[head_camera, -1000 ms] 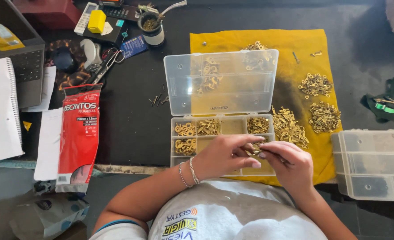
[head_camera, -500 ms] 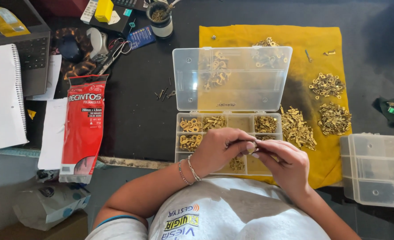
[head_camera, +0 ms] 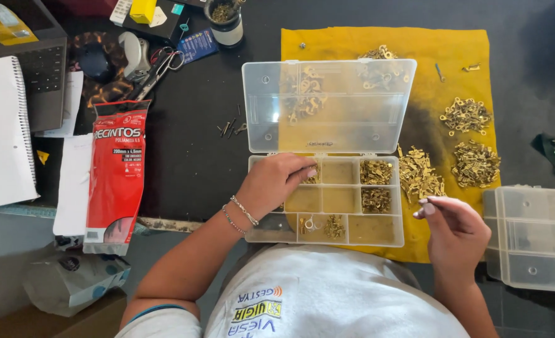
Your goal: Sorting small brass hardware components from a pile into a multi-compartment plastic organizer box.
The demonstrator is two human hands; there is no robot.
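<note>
Hands [head_camera: 277,181] apart now — organizer box [head_camera: 352,231] between.

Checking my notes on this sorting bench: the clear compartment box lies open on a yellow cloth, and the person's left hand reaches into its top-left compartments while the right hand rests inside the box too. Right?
Not quite. The head view shows the right hand outside the compartment box, beside its right edge over the yellow cloth. The left hand is indeed in it.

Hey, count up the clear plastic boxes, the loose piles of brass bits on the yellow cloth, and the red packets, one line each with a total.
Clear plastic boxes: 2, the open organizer and a shut box
Brass piles on the yellow cloth: 4, at
Red packets: 1
Total: 7
</note>
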